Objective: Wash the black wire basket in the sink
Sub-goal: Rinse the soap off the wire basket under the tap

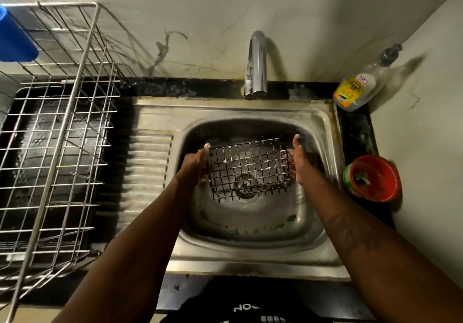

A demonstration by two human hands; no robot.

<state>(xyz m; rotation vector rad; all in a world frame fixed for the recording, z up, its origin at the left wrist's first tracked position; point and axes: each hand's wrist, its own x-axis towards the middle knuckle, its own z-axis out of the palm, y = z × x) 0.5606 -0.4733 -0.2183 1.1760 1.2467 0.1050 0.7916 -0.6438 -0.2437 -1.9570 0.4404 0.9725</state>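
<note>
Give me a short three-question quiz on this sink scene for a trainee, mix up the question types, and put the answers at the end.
1. True or false: the left hand and the right hand each hold one end of the black wire basket.
2. Which of these stands on the dark counter to the right of the stainless steel sink? A) blue plastic cup B) red round plastic tub C) silver wire dish rack
3. Fill in the blank: the basket is held over the sink's round ____.
Key: 1 true; 2 B; 3 drain.
</note>
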